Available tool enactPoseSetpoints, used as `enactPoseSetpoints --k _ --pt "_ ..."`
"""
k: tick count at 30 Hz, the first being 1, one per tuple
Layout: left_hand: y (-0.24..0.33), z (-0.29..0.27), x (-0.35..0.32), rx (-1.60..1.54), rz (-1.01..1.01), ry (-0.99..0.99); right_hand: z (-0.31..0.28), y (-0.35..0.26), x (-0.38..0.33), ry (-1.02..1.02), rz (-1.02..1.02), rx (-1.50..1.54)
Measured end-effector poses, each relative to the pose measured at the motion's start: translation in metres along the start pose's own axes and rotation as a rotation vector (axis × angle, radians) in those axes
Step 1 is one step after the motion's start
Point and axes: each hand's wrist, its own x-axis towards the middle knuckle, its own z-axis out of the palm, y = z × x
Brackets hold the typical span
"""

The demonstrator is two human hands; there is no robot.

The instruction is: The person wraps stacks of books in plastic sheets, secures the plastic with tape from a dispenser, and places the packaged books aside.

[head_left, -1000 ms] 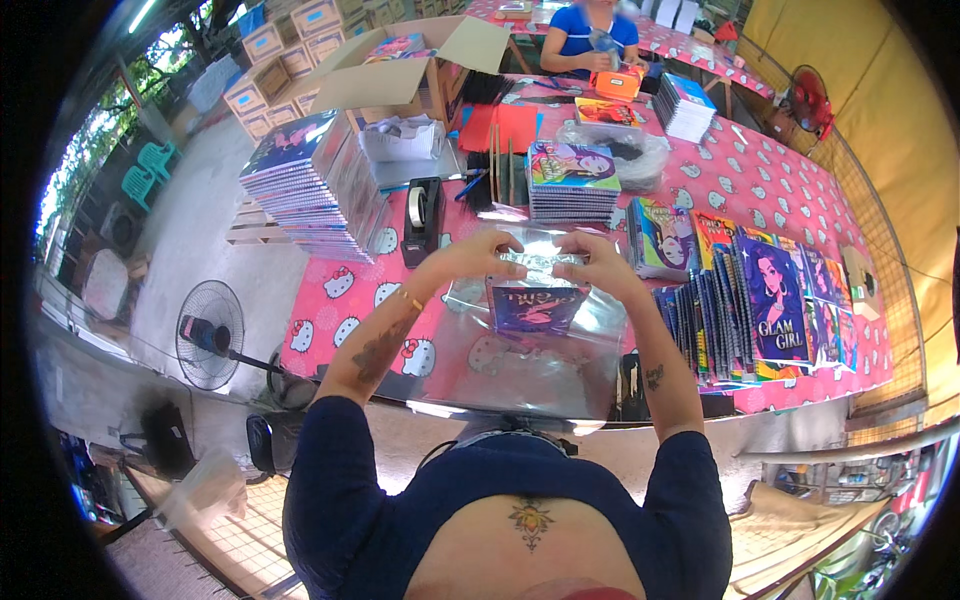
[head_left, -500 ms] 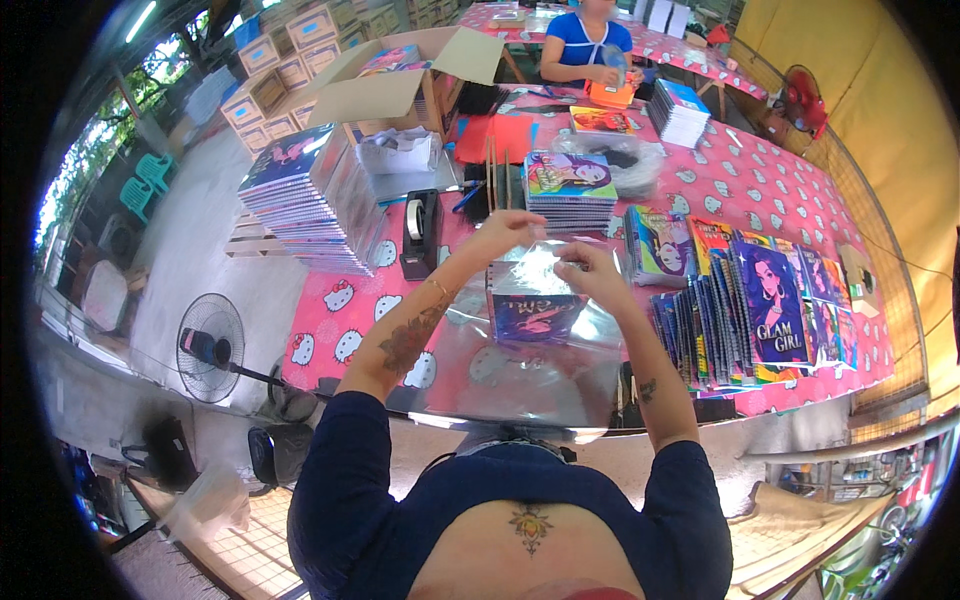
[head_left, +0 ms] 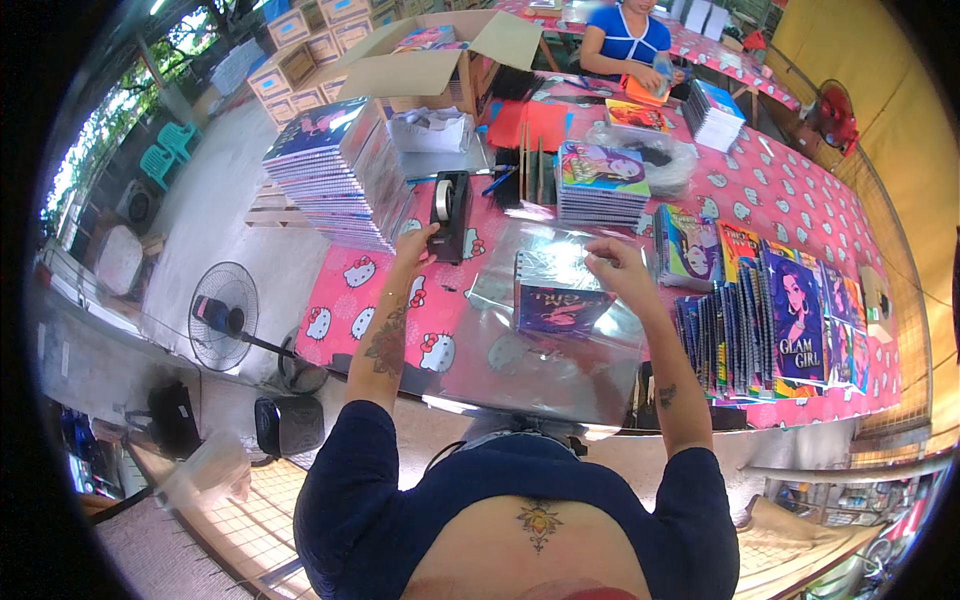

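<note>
A dark purple spiral notebook (head_left: 562,312) lies in front of me inside a clear plastic sleeve (head_left: 500,262), with glare over its upper part. My right hand (head_left: 618,268) is at the sleeve's upper right, fingers curled and closed on the plastic. To the left, my left hand (head_left: 416,246) reaches the near left side of a black tape dispenser (head_left: 451,222), thumb and fingers apart. Whether its fingertips touch tape is too small to tell. A large clear plastic sheet (head_left: 540,385) spreads below the notebook to the table's near edge.
A tall notebook stack (head_left: 335,180) stands at left, a shorter stack (head_left: 602,190) beyond my hands. Many notebooks (head_left: 795,320) lie overlapped at right. Behind are an open carton (head_left: 420,80) and a co-worker (head_left: 625,45) handling an orange item. A floor fan (head_left: 222,312) stands left.
My left hand has left the plastic sleeve and moved left to the tape dispenser. My right hand stays at the sleeve's upper right. The view has shifted slightly.
</note>
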Motion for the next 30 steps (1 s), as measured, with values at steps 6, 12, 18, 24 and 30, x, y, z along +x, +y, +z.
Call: enactPoseSetpoints --k 6,12,18,24,30 --pt "-0.051 0.002 -0.007 -0.152 0.349 -0.051 -0.004 -0.009 -0.005 -0.045 0.041 -0.007" --pt "-0.036 -0.035 0.007 0.935 0.521 0.184 0.002 -0.014 -0.001 -0.055 0.039 -0.013" --pt "0.117 0.077 -0.097 0.994 1.067 -0.713 0.001 -0.005 -0.006 -0.004 0.055 0.011" --pt "0.117 0.208 -0.078 1.251 0.784 -1.552 -0.001 -0.010 -0.009 -0.007 0.084 0.043" --pt "-0.025 0.168 0.004 0.417 -0.146 -1.433 0.015 -0.018 -0.012 0.117 -0.036 -0.148"
